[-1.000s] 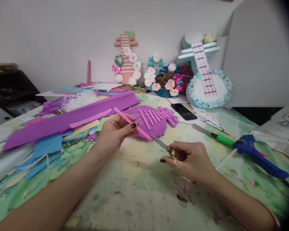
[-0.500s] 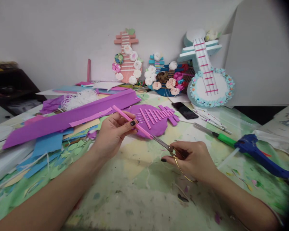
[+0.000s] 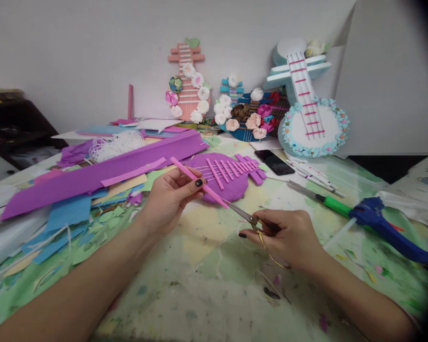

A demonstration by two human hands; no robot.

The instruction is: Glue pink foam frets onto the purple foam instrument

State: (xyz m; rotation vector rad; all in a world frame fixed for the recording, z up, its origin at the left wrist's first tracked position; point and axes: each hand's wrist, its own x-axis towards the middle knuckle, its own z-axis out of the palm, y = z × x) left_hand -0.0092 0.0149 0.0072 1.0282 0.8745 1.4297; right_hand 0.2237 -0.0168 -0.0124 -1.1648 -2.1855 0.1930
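Between the thumb and fingers of my left hand [image 3: 171, 194] is a narrow pink strip [image 3: 183, 167], slanting down to the right. My right hand [image 3: 285, 235] is closed on gold-handled scissors [image 3: 248, 217], whose blades reach the lower end of the strip. Whether the blade tips touch the strip I cannot tell for sure. Just behind both hands lies a purple lute-shaped craft piece [image 3: 231, 187] with white strings and pink crossbars. A wide purple paper sheet [image 3: 103, 166] lies left of it, with another pink strip [image 3: 133, 172] on top.
Blue paper pieces [image 3: 69, 211] and green scraps lie at left near white string [image 3: 112, 145]. A phone [image 3: 274, 161], white sticks [image 3: 316, 178], a green-handled knife [image 3: 333, 204] and a blue glue gun [image 3: 388, 228] lie at right. Decorated lute models [image 3: 319, 126] stand along the wall.
The scissors blades have parted a little at the strip's lower end, where a tiny pink bit now shows below them. Both hands stay nearly in place; the view has shifted slightly.
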